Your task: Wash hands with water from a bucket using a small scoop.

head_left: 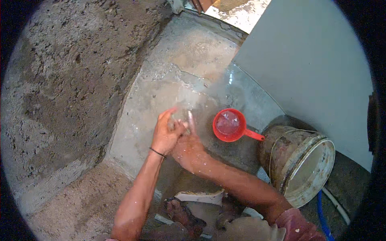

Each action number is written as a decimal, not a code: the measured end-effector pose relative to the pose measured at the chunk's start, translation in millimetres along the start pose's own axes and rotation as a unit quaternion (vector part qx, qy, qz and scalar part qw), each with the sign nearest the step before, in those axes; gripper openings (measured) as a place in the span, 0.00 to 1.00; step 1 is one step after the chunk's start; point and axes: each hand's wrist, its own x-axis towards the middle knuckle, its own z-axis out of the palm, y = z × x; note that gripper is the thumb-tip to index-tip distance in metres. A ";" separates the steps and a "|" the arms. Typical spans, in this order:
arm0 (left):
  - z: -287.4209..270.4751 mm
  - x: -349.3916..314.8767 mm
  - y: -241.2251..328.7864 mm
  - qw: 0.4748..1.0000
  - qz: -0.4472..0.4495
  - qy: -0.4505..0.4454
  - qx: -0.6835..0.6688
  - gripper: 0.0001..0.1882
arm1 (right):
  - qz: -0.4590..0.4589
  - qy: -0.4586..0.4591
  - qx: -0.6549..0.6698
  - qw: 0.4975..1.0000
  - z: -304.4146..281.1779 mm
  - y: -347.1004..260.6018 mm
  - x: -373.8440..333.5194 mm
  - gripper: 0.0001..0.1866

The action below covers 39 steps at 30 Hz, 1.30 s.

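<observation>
My left hand [165,134], with a thin dark band at the wrist, is open, its fingers bent and apart. Against it is my right hand [188,150], its fingers smeared by motion, so their closure cannot be made out. Both hands look wet, and no object shows between them. Right of them, a red plastic mug [242,130] with a long handle rests on the wet floor, holding clear liquid with some bubbles.
A stained bucket [281,154] with a wire handle stands at the right, pale liquid inside. Beside it run a blue hose [320,213] and a white pipe [337,205]. A rough wall [76,80] rises at left, a grey panel [309,60] at right. My feet [181,215] are below.
</observation>
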 end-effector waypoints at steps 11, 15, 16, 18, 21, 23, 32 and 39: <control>17.5 -1.4 58.0 0.969 -0.143 -0.066 -0.190 0.15 | 0.066 -0.012 -0.098 0.993 62.1 -9.2 20.2 0.11; 18.5 -0.1 60.8 0.957 -0.202 0.039 -0.207 0.27 | -0.028 0.114 -0.495 0.861 80.7 -13.8 10.5 0.12; 11.6 0.0 57.3 0.942 -0.226 0.025 -0.247 0.27 | -0.032 0.119 -0.498 0.859 56.9 -16.5 11.5 0.12; 8.9 1.7 59.5 0.925 -0.244 0.008 -0.292 0.27 | -0.093 -0.051 -0.358 0.928 12.0 -15.4 4.5 0.12; 19.0 6.2 79.4 0.923 -0.178 -0.027 -0.341 0.24 | -0.063 -0.007 -0.241 0.969 21.0 10.5 12.3 0.21; 18.3 9.7 90.9 0.963 -0.032 -0.084 -0.254 0.19 | -0.071 0.114 -0.112 0.985 25.4 22.5 5.7 0.22; 5.5 0.1 111.8 0.959 0.015 -0.105 -0.262 0.16 | -0.092 0.146 -0.178 0.969 -7.2 25.7 9.6 0.23; 12.9 0.6 108.2 0.960 -0.048 0.012 -0.275 0.16 | -0.046 0.095 -0.565 0.819 43.4 19.4 15.8 0.18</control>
